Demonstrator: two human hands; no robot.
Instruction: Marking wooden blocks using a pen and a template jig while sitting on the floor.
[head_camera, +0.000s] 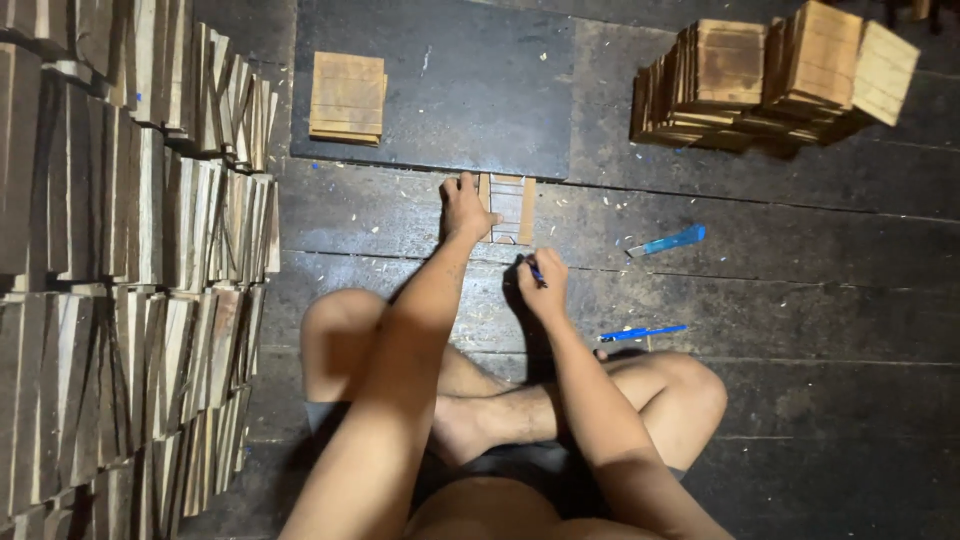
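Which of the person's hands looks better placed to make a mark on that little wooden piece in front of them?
The right hand, probably: it already grips a blue pen just below the small wooden piece. The left hand is pressed flat on the piece's left edge, steadying it on the dark floor.

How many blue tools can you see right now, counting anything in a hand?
3: a blue pen in the right hand; a blue pen on the floor by the right knee; a blue knife-like tool farther right. Others may be hidden.
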